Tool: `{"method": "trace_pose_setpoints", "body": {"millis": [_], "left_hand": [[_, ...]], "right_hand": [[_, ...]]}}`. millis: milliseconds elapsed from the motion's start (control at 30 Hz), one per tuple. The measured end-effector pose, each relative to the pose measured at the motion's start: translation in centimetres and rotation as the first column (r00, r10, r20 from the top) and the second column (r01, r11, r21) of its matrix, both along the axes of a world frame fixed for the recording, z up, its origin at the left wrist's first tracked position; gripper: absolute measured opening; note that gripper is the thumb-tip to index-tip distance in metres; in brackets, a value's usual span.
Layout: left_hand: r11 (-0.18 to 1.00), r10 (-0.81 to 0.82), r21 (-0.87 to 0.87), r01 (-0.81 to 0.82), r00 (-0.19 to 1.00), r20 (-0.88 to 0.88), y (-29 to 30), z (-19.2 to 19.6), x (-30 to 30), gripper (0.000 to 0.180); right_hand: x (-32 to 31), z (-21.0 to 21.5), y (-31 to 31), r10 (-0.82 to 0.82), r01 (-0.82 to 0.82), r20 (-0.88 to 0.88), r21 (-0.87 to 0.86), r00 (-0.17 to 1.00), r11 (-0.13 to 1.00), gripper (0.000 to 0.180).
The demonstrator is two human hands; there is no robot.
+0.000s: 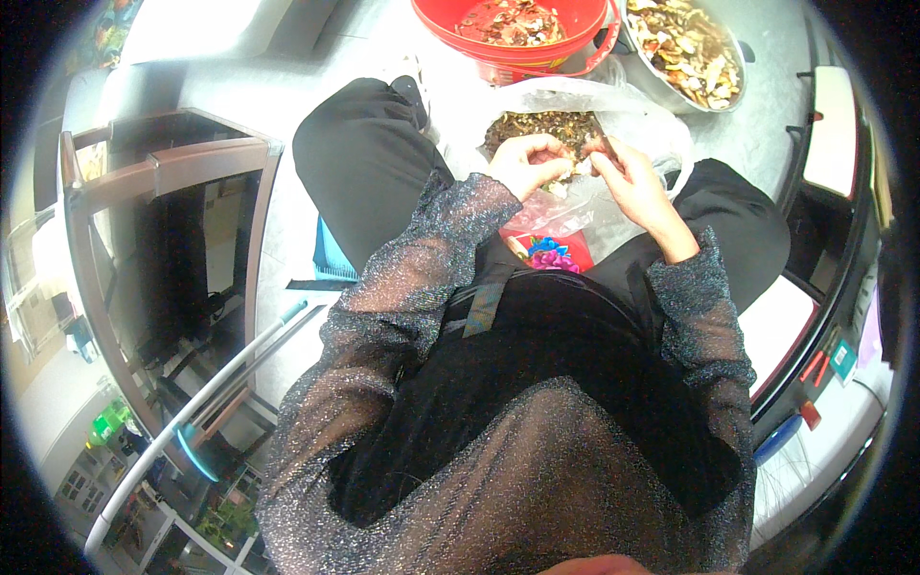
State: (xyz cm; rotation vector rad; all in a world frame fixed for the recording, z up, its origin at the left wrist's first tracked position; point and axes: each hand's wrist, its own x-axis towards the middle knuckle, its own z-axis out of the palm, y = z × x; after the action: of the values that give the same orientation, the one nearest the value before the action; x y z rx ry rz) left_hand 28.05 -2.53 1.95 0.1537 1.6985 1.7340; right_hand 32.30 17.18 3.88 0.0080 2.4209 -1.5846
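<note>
Both hands meet over an open clear plastic bag (pixel 661 129) between my knees. My left hand (pixel 527 165) is closed, thumb and fingers pinching a small pale piece (pixel 581 167) that looks like mushroom. Close beside it, my right hand (pixel 632 182) is closed around a slim dark tool (pixel 602 136), which looks like a small knife; its tip is too small to make out. Inside the bag lies a heap of dark brown bits (pixel 541 126), partly hidden by my fingers.
Beyond the bag stand a red bucket (pixel 460 43) with scraps in it and a metal pot (pixel 736 96) of pale, cut pieces. A brown-framed piece of furniture (pixel 206 163) is at left. On the right runs a dark-edged shelf (pixel 800 316).
</note>
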Motion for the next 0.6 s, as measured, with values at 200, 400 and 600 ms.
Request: {"method": "trace_pose_setpoints", "body": {"millis": [200,400,600], "left_hand": [[0.997,-0.006,-0.077,0.002,0.999,-0.051,0.1,0.4,-0.1,0.019],[0.981,-0.099,-0.168,0.092,0.994,-0.034,-0.1,1.5,-0.2,0.025],[0.976,-0.145,-0.178,0.128,0.986,-0.084,0.0,2.0,-0.1,0.025]], "right_hand": [[-0.1,2.4,0.1,0.161,-0.160,-0.076,0.015,0.984,0.987,0.026],[-0.1,2.4,-0.8,0.157,-0.153,-0.284,0.035,0.946,0.988,0.033],[0.2,2.0,-0.7,0.158,-0.139,-0.216,0.101,0.964,0.985,0.027]]}}
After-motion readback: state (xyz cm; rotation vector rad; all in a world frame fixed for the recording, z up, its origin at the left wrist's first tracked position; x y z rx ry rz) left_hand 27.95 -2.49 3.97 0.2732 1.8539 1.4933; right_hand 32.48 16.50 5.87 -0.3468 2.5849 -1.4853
